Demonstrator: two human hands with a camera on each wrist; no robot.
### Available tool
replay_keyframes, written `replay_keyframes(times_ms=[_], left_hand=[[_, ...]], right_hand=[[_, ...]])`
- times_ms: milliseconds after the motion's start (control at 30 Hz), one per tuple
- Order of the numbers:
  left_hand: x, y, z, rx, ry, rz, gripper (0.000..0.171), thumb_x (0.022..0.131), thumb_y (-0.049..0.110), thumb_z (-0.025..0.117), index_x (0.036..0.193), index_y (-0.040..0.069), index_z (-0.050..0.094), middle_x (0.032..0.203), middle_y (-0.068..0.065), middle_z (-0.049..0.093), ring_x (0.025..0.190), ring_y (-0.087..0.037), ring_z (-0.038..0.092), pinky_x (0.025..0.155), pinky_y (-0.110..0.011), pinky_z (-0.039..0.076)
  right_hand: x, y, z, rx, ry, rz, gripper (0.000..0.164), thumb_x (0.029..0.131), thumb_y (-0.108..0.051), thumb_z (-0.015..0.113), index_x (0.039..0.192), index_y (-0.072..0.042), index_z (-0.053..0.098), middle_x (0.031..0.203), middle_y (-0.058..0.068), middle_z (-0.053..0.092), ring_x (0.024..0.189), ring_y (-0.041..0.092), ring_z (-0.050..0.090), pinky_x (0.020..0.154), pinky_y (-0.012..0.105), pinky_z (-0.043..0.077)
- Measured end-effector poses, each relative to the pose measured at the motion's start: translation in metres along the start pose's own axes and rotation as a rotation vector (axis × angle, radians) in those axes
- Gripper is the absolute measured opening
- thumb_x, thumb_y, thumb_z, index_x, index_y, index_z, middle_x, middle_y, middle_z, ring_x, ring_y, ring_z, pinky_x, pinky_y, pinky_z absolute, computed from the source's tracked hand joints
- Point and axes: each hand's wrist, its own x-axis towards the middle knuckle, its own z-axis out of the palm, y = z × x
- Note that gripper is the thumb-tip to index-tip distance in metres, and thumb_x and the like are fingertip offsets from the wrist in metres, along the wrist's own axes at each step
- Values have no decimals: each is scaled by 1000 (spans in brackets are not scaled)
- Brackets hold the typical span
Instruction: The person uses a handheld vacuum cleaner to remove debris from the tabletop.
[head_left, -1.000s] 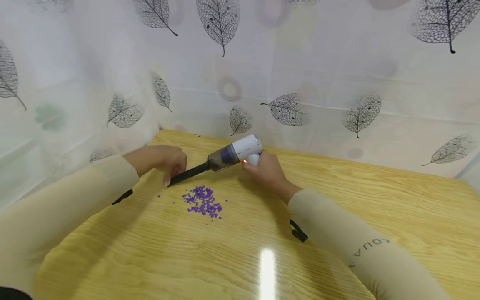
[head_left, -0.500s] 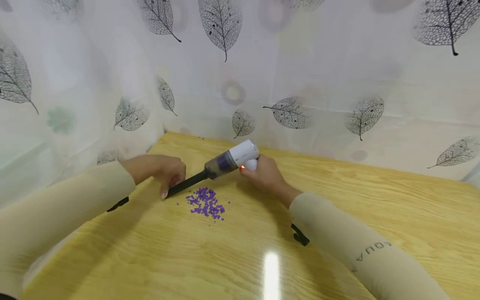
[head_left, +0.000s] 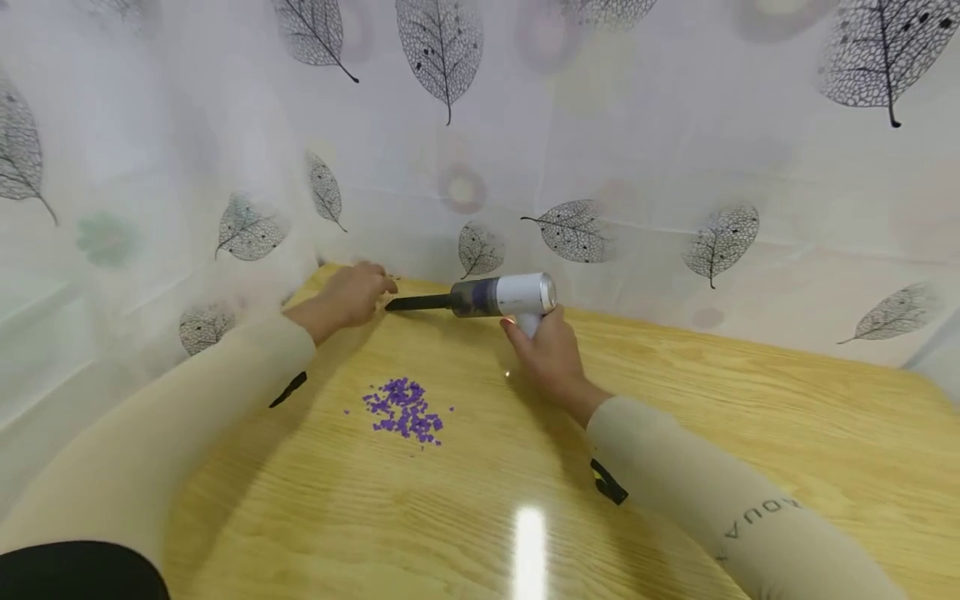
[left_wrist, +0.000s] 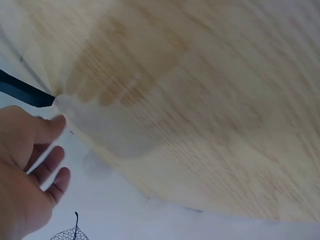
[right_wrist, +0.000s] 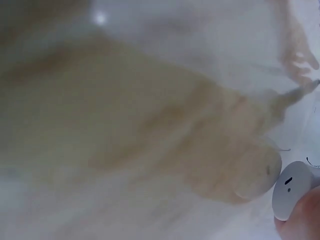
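My right hand [head_left: 551,354] grips the handle of a white handheld vacuum cleaner [head_left: 519,294], held nearly level near the table's back edge. Its narrow black nozzle [head_left: 420,303] points left. Beside the nozzle's tip is my left hand [head_left: 352,296], fingers loosely bent. The left wrist view shows that hand [left_wrist: 20,155] holding nothing, its thumb just below the nozzle end [left_wrist: 25,91]. In the right wrist view, the white handle [right_wrist: 291,187] and part of the right hand [right_wrist: 306,216] show at the lower right. Small purple scraps [head_left: 401,390] lie in a loose patch nearer me.
The wood-grain table [head_left: 450,517] spreads beneath both arms, with a bright light reflection in front. A whitish leaf-print curtain [head_left: 630,150] hangs along its back and left sides. Something black and rounded [head_left: 78,575] shows at the bottom left.
The vacuum cleaner has swung back and right, from sloping down to nearly level. My left hand has come off the nozzle tip, which it was touching, and moved back too. The scrap patch stays.
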Motion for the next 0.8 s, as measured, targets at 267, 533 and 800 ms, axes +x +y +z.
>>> replay_keyframes(times_ms=[267, 533, 800], left_hand=[[-1, -4, -11, -95, -251, -253, 33, 93, 19, 51, 115, -6, 54, 122, -27, 53, 112, -41, 52, 95, -52, 43], [0, -5, -13, -96, -304, -147, 56, 96, 31, 49, 134, -9, 40, 137, -30, 41, 128, -46, 36, 109, -51, 27], [3, -3, -14, -114, -308, -154, 56, 96, 31, 50, 134, -9, 40, 138, -29, 41, 130, -45, 36, 110, -51, 26]], right_hand=[[9, -12, 6, 13, 75, 79, 68, 85, -49, 61, 121, 3, 38, 93, 16, 58, 78, 27, 59, 61, 37, 49], [23, -22, 15, 23, 82, 116, 68, 85, -49, 61, 123, 3, 36, 96, 14, 55, 81, 27, 57, 66, 38, 49], [33, -29, 22, 23, 79, 136, 68, 85, -50, 61, 121, 2, 36, 95, 15, 56, 81, 28, 56, 66, 39, 48]])
